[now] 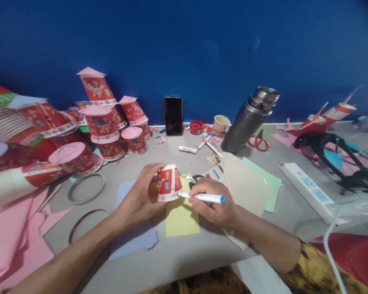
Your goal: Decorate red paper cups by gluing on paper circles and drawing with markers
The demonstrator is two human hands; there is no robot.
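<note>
My left hand (141, 200) is wrapped round a red and white paper cup (169, 183), tilted a little above the table. Between the fingers of my right hand (213, 200) is a white marker (207, 197) with a blue end. Its tip meets the cup's lower right edge, near the white rim. A yellow sheet (183, 220) lies below the hands, with a blue sheet (135, 241) to its left. Scissors (190, 179) with dark handles lie just behind the right hand, partly hidden by it.
Decorated red cups (101, 126) stand stacked at the left, near pink paper (9, 232) and two rings (86, 188). A phone (173, 116) leans on the blue wall. A dark bottle (247, 122), red-handled scissors (258, 143) and a power strip (313, 192) are at the right.
</note>
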